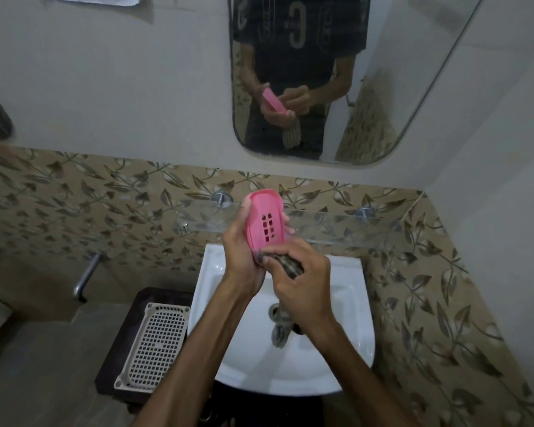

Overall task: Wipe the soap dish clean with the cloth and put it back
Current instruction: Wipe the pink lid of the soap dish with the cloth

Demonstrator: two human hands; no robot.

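Soap dish [265, 223] under wiping, held above the white basin [346, 303].

Left hand [244, 251] grips the pink dish upright, fingers curled round its edges, slotted underside facing the person. Right hand [302, 278] is closed round a bunched striped cloth [290, 266], pressing it against the dish's near end; the cloth's tail hangs down over the drain. Dish sits just in front of the glass shelf [336, 224], far side of the basin. White perforated tray [154, 343] lies on a dark stand, left of the basin. Mirror [321, 87] on the far wall reflects both hands.
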